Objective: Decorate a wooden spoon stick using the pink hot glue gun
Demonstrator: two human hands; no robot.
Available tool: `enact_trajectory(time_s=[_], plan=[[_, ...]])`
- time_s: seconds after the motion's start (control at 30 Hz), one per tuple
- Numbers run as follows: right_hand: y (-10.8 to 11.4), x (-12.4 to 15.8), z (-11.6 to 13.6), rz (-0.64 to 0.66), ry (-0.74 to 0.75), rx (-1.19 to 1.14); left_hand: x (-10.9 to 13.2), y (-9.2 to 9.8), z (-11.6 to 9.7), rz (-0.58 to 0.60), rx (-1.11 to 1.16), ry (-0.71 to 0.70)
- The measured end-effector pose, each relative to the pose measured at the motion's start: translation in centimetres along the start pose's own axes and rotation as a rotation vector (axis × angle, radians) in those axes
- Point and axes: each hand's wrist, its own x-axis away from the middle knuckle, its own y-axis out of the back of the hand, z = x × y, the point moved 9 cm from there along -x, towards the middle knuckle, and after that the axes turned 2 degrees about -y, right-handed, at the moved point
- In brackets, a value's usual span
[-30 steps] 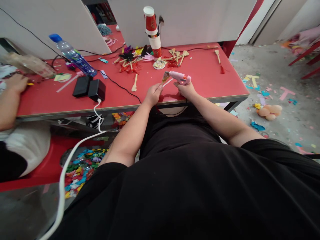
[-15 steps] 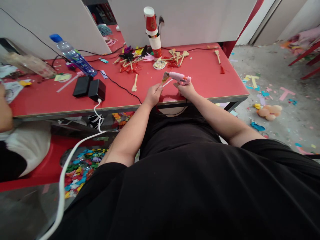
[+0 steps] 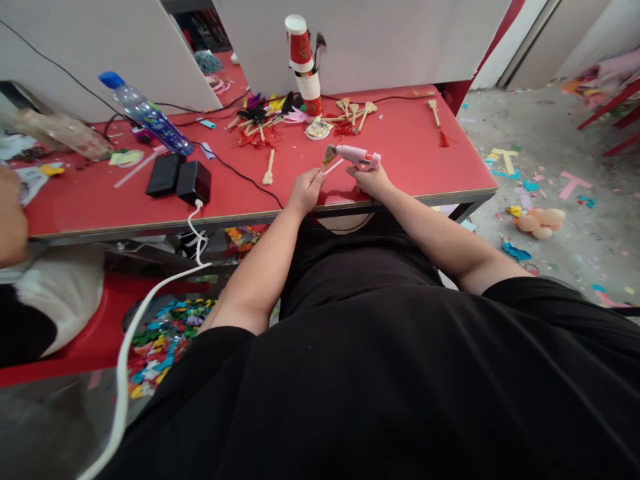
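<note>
Pink glue gun (image 3: 361,158) sits in the right hand (image 3: 373,181), fingers wrapped around the grip, nozzle pointing toward the left hand (image 3: 305,190). Left hand pinches a thin white stick (image 3: 334,166) between thumb and fingertips; the small paper piece (image 3: 329,155) on the stick's far end sits right at the nozzle, contact too small to confirm. Delta over the last second: basically nil on both hands, same grip, same pinch, gun and stick in the same pose just above the red table (image 3: 425,167) edge. Reads as a steady hold at the nozzle, nothing let go. Only real change is far off to the left of the left hand: the co-worker's hand (image 3: 10,213) has pulled back off the tabletop toward its near edge. Unmoved: black boxes (image 3: 180,179) and white cable (image 3: 150,293) left of the left hand, bottle (image 3: 145,113) beyond them, stacked cups (image 3: 305,67) and the heap of craft sticks (image 3: 260,120) beyond both hands.
</note>
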Motion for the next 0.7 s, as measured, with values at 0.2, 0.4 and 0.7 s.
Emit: enact_trajectory(time_s=[0.2, 0.4, 0.7], plan=[[-0.16, -0.06, 0.1, 0.024, -0.005, 0.009, 0.03, -0.06, 0.12, 0.011, -0.015, -0.004], [-0.34, -0.28, 0.09, 0.033, -0.011, 0.011, -0.03, -0.04, 0.45, 0.021, -0.004, 0.008], [-0.19, 0.19, 0.63, 0.038, -0.008, 0.045, -0.01, 0.04, 0.34, 0.01, -0.007, 0.004]])
